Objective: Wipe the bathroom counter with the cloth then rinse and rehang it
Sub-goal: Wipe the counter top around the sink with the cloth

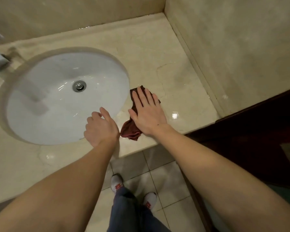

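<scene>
Right hand (146,113) lies flat (fingers spread) on the cloth (130,129).

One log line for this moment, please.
stage: wiping | right hand: flat on cloth, on counter right of sink | left hand: empty, over sink's near rim | rinse, rehang: not yet done

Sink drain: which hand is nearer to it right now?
Left. The left hand hovers over the sink basin's near rim, below the drain. The right hand lies flat on the cloth, right of the basin.
</scene>
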